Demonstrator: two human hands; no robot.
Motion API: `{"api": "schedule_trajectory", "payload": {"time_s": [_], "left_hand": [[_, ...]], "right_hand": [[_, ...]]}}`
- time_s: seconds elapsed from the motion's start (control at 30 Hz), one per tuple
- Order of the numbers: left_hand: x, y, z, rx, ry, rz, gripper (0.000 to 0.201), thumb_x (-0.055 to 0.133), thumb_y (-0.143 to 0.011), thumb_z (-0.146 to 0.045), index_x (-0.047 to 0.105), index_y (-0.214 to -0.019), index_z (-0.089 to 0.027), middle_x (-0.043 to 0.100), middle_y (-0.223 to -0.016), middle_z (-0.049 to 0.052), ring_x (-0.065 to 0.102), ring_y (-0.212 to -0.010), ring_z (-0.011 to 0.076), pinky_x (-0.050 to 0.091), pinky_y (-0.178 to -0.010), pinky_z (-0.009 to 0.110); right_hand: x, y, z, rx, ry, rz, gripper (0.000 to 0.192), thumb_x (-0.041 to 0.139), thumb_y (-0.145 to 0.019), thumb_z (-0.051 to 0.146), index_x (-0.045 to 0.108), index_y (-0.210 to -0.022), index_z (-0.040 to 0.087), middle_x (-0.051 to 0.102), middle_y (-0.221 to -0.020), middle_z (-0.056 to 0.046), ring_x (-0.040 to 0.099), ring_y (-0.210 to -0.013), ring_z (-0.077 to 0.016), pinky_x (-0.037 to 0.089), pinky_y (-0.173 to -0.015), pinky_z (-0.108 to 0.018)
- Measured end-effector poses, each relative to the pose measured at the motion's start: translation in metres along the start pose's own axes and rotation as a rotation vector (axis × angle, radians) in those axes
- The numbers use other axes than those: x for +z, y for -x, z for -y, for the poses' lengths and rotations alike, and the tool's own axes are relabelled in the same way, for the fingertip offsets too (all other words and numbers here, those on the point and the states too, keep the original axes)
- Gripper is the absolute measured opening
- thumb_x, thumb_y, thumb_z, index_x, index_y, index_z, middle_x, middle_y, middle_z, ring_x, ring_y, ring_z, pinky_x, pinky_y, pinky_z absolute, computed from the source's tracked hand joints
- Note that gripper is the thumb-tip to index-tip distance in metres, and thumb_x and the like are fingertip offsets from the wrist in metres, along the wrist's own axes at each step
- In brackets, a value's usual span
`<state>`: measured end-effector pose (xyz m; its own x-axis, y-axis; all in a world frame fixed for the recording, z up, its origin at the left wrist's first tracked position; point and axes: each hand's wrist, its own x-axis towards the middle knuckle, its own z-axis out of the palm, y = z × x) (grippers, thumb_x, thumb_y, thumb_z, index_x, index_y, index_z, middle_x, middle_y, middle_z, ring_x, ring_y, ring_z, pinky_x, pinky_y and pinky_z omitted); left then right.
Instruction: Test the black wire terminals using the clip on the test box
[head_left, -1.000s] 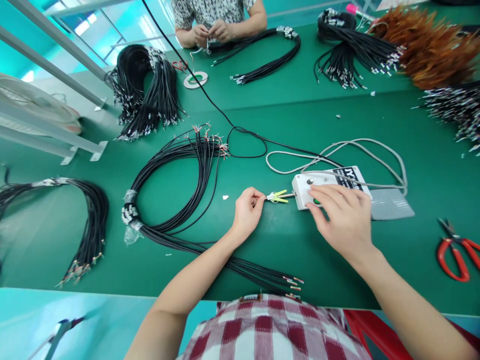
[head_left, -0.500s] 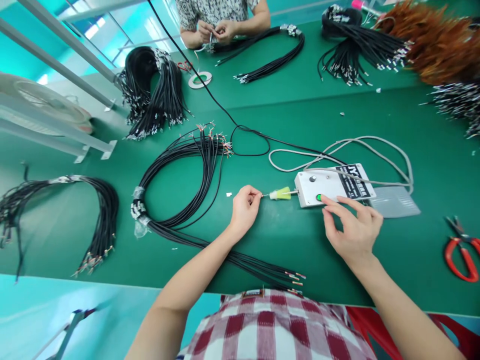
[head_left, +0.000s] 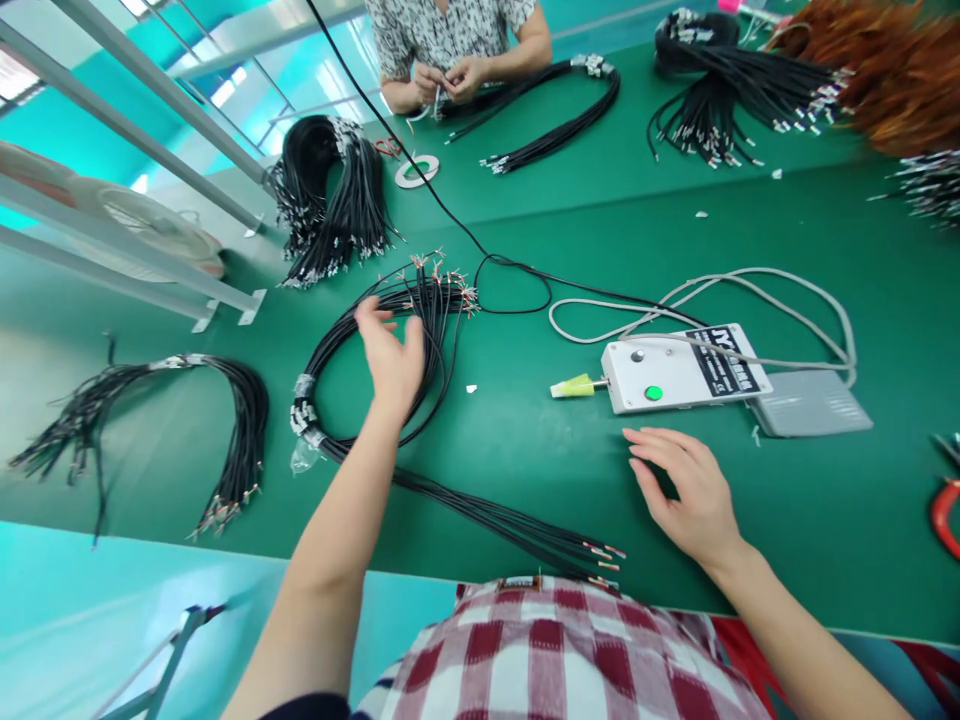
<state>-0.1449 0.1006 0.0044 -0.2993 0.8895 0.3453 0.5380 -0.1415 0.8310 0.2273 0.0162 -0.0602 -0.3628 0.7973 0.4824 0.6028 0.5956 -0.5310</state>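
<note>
My left hand [head_left: 392,355] hovers over a coiled bundle of black cables [head_left: 330,335], fingers apart and nothing in them. Stripped wire ends [head_left: 442,285] fan out at the top of that coil, and its other ends lie toward me. To the right, my right hand [head_left: 686,490] is held off the green table, fingers spread and empty. Just beyond it lies a white control box [head_left: 675,370] with a green button [head_left: 653,393] and a black label. From the box's left side sticks out a yellow-green conical tip [head_left: 574,387].
A grey pedal-like plate [head_left: 814,403] and a looped grey cord [head_left: 810,285] lie by the box. Red-handled cutters [head_left: 946,515] rest at the right edge. More cable bundles [head_left: 232,430] lie left and at the back. Opposite, a person's hands [head_left: 450,80] work beside a tape roll [head_left: 417,171].
My left hand has left the yellow-green tip, moved left to the cable coil and opened. My right hand has come off the green button toward me. The view has shifted slightly.
</note>
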Motion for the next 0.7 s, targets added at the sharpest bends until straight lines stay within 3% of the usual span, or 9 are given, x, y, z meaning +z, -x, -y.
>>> {"api": "schedule_trajectory", "payload": {"time_s": [0.03, 0.07, 0.1, 0.13, 0.17, 0.23, 0.33, 0.53, 0.7], "left_hand": [[0.011, 0.027, -0.012, 0.150, -0.079, 0.138, 0.018, 0.054, -0.095, -0.027, 0.056, -0.110, -0.019, 0.062, -0.100, 0.008, 0.057, -0.097, 0.0205, 0.045, -0.082, 0.036], [0.023, 0.056, -0.024, 0.204, -0.079, 0.276, 0.017, 0.060, -0.091, -0.025, 0.060, -0.107, -0.020, 0.063, -0.101, 0.007, 0.057, -0.098, 0.0203, 0.045, -0.086, 0.035], [0.036, 0.087, -0.037, 0.250, -0.056, 0.473, 0.012, 0.065, -0.088, -0.025, 0.064, -0.099, -0.021, 0.065, -0.097, 0.005, 0.060, -0.094, 0.0191, 0.047, -0.086, 0.033], [0.047, 0.115, -0.048, 0.321, -0.060, 0.773, 0.009, 0.061, -0.091, -0.023, 0.065, -0.098, -0.021, 0.065, -0.100, 0.006, 0.059, -0.096, 0.0194, 0.047, -0.087, 0.033], [0.056, 0.139, -0.057, 0.383, -0.085, 0.974, 0.010, 0.058, -0.092, -0.021, 0.065, -0.098, -0.019, 0.064, -0.104, 0.008, 0.058, -0.097, 0.0205, 0.047, -0.087, 0.033], [0.068, 0.170, -0.069, 0.387, -0.166, 1.179, 0.010, 0.056, -0.092, -0.020, 0.065, -0.097, -0.018, 0.064, -0.106, 0.011, 0.057, -0.095, 0.0223, 0.047, -0.084, 0.035], [0.072, 0.178, -0.071, 0.216, -0.104, 1.206, 0.008, 0.057, -0.088, -0.013, 0.062, -0.089, -0.018, 0.064, -0.096, 0.008, 0.055, -0.092, 0.0216, 0.045, -0.084, 0.035], [0.068, 0.151, -0.072, -0.362, 0.319, 1.049, 0.009, 0.070, -0.080, -0.018, 0.060, -0.078, -0.017, 0.060, -0.078, 0.001, 0.052, -0.071, 0.0131, 0.042, -0.067, 0.026], [0.069, 0.142, -0.082, -0.437, 0.486, 0.884, 0.017, 0.067, -0.086, -0.033, 0.063, -0.084, -0.017, 0.057, -0.079, 0.002, 0.052, -0.070, 0.0126, 0.042, -0.064, 0.025]], "right_hand": [[0.001, 0.000, -0.001, 0.010, -0.011, 0.003, 0.021, 0.063, -0.088, 0.015, 0.065, -0.106, 0.025, 0.075, -0.113, -0.006, 0.067, -0.108, -0.0253, 0.052, -0.093, -0.045], [0.002, -0.001, -0.001, 0.020, -0.019, 0.008, 0.020, 0.062, -0.089, 0.016, 0.065, -0.106, 0.025, 0.075, -0.112, -0.005, 0.067, -0.108, -0.0248, 0.052, -0.094, -0.045], [0.003, -0.001, -0.001, 0.031, -0.025, 0.014, 0.020, 0.062, -0.089, 0.016, 0.066, -0.106, 0.025, 0.075, -0.112, -0.005, 0.067, -0.108, -0.0243, 0.052, -0.094, -0.044], [0.003, -0.002, -0.001, 0.041, -0.029, 0.022, 0.019, 0.062, -0.089, 0.017, 0.066, -0.106, 0.025, 0.075, -0.112, -0.005, 0.067, -0.108, -0.0239, 0.052, -0.094, -0.044], [0.003, -0.002, -0.001, 0.050, -0.032, 0.031, 0.019, 0.061, -0.089, 0.017, 0.066, -0.106, 0.025, 0.075, -0.112, -0.005, 0.067, -0.108, -0.0236, 0.053, -0.094, -0.044], [0.003, -0.003, 0.000, 0.058, -0.037, 0.049, 0.019, 0.061, -0.090, 0.017, 0.066, -0.106, 0.025, 0.075, -0.112, -0.005, 0.066, -0.109, -0.0231, 0.053, -0.094, -0.043], [0.002, -0.002, 0.003, 0.062, -0.057, 0.068, 0.019, 0.060, -0.090, 0.016, 0.066, -0.106, 0.025, 0.075, -0.111, -0.005, 0.066, -0.108, -0.0227, 0.053, -0.094, -0.043], [-0.003, -0.007, 0.016, 0.198, -0.267, 0.078, 0.015, 0.062, -0.092, 0.019, 0.067, -0.105, 0.025, 0.075, -0.107, -0.006, 0.067, -0.105, -0.0228, 0.054, -0.094, -0.043], [-0.006, -0.017, 0.033, 0.546, -0.797, 0.210, 0.011, 0.063, -0.092, 0.033, 0.067, -0.096, 0.024, 0.076, -0.090, -0.004, 0.072, -0.076, -0.0185, 0.059, -0.073, -0.034]]}}
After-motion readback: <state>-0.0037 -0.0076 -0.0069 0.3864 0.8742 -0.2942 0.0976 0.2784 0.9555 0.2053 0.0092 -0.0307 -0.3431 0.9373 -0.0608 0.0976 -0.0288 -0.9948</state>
